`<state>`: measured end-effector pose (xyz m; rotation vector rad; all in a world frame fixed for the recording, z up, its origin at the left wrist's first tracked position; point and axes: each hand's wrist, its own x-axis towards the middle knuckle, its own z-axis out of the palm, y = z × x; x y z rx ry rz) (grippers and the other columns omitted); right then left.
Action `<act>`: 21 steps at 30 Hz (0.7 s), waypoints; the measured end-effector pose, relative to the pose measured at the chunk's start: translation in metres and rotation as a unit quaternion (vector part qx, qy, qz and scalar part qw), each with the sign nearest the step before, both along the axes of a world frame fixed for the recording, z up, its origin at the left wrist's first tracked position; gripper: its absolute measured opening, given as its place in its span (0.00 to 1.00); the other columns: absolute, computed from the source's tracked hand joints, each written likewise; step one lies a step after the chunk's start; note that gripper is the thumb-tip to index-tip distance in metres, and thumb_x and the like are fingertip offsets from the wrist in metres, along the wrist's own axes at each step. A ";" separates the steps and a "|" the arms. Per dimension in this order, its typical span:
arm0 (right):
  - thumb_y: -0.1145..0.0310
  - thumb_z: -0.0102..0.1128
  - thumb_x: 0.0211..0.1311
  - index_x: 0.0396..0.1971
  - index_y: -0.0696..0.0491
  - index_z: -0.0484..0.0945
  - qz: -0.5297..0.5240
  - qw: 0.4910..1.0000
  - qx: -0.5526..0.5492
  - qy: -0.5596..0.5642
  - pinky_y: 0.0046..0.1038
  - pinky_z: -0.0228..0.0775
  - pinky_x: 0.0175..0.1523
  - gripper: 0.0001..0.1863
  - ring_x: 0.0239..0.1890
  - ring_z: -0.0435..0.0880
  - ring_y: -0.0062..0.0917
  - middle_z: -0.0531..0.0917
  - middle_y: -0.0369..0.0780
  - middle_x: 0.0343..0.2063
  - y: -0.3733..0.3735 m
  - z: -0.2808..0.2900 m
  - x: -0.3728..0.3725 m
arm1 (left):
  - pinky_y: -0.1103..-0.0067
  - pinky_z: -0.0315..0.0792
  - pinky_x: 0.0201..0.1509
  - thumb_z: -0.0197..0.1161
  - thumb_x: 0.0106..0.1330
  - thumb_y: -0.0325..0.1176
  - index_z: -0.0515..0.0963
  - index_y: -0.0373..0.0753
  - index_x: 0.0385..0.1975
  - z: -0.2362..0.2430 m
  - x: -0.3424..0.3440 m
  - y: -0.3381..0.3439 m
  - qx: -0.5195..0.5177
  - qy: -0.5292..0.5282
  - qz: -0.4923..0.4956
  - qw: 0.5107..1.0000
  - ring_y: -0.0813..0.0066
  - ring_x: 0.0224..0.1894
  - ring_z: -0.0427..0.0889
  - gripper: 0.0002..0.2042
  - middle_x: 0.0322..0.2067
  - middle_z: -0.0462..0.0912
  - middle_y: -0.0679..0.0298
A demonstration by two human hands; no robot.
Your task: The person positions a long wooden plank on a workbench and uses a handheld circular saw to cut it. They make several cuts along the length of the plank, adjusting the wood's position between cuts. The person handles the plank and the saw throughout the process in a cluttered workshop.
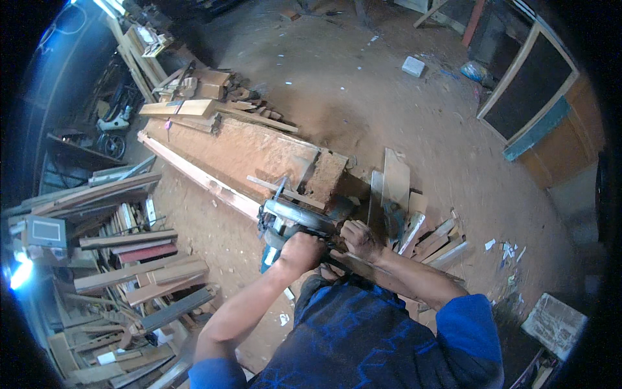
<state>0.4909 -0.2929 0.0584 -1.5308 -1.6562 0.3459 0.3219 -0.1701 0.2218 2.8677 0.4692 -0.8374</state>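
A power saw with a curved guard (295, 214) sits at the near end of a sawdust-covered workbench (246, 149), just in front of my body. My left hand (302, 249) is closed over the saw's handle. To its right, my right hand (359, 238) is curled at the saw's rear beside a board; what lies under its fingers is hidden. A long pale board (194, 172) runs along the bench's left side, and a thin strip (262, 183) lies across the bench top near the saw. More lumber (175, 110) is stacked at the bench's far end.
Piles of offcuts (168, 279) fill the left floor; loose boards (395, 188) stand right of the bench. A motorbike (116, 123) is parked far left. Framed panels (531, 84) lean at the right, near a pale block (413, 65) and a worn slab (554, 324).
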 end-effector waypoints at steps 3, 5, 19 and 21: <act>0.65 0.76 0.54 0.42 0.59 0.76 -0.003 1.000 -0.012 0.017 0.36 0.75 0.47 0.21 0.41 0.80 0.32 0.77 0.42 0.38 0.004 0.008 0.005 | 0.69 0.86 0.36 0.62 0.65 0.34 0.89 0.42 0.32 -0.012 -0.008 -0.001 0.001 -0.030 0.021 0.999 0.64 0.33 0.92 0.09 0.30 0.91 0.58; 0.60 0.82 0.51 0.49 0.60 0.79 -0.073 0.977 -0.092 0.180 0.34 0.76 0.48 0.30 0.41 0.79 0.31 0.79 0.42 0.41 0.000 0.015 -0.002 | 0.70 0.86 0.35 0.62 0.66 0.34 0.89 0.43 0.31 -0.013 -0.005 -0.001 0.013 -0.017 0.004 1.000 0.64 0.33 0.92 0.09 0.29 0.91 0.58; 0.49 0.89 0.39 0.60 0.62 0.80 -0.101 0.956 -0.112 0.250 0.38 0.72 0.66 0.49 0.56 0.84 0.42 0.84 0.51 0.52 0.012 -0.022 -0.028 | 0.69 0.82 0.40 0.63 0.66 0.36 0.88 0.41 0.34 0.021 -0.006 0.007 0.011 0.029 -0.051 0.998 0.63 0.38 0.91 0.08 0.30 0.90 0.60; 0.50 0.88 0.41 0.60 0.63 0.79 -0.103 0.962 -0.107 0.231 0.37 0.74 0.64 0.48 0.55 0.84 0.42 0.84 0.51 0.52 0.010 -0.023 -0.028 | 0.69 0.82 0.39 0.65 0.65 0.37 0.87 0.41 0.36 0.023 -0.010 0.012 0.016 0.004 -0.082 0.997 0.62 0.37 0.91 0.09 0.29 0.90 0.60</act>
